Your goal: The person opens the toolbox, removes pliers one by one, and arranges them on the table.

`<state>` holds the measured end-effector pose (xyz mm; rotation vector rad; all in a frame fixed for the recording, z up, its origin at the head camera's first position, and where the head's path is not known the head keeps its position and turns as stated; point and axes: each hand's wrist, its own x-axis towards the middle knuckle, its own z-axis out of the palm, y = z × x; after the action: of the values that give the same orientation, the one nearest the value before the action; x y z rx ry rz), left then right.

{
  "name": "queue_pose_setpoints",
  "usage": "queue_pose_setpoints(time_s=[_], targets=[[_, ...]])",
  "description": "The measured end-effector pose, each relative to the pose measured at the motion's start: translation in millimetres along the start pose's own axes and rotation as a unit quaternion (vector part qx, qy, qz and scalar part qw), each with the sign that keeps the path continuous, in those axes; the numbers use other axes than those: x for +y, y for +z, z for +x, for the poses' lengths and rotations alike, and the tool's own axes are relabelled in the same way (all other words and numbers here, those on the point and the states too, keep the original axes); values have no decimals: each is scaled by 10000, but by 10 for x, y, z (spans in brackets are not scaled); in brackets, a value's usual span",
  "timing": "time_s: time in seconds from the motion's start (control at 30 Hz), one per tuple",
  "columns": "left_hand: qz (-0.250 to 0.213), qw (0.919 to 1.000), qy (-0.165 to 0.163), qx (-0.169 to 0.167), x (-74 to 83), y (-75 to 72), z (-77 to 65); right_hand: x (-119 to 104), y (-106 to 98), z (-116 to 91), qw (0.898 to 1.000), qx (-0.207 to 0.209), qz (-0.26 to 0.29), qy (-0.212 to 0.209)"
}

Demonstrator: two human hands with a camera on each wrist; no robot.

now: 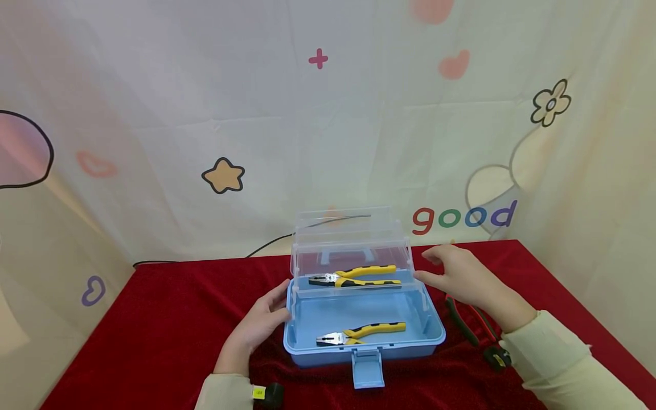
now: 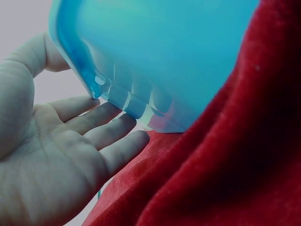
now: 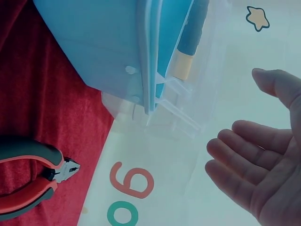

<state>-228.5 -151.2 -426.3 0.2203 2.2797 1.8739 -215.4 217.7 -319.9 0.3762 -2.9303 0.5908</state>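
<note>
A light blue toolbox stands with its clear lid raised. Combination pliers with yellow-and-black handles lie in its raised clear tray. A second pair of yellow-and-black pliers rests on the box floor. My left hand is at the box's left side, its fingertips against or very near the wall; the left wrist view shows the fingers extended. Beside the tray's right end, my right hand hovers with relaxed fingers and holds nothing; the right wrist view shows it apart from the box.
Red-and-black cutting pliers lie on the red cloth to the right of the box, partly under my right forearm in the head view. The front latch hangs down. A printed curtain stands behind, with a black cable before it.
</note>
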Motion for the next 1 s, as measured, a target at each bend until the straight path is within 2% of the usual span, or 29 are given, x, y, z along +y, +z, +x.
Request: queue_pose_setpoints(time_s=[1.0], targets=[[30, 10000, -41, 2, -15, -4, 15, -145, -5, 143, 9979, -424, -91, -482]])
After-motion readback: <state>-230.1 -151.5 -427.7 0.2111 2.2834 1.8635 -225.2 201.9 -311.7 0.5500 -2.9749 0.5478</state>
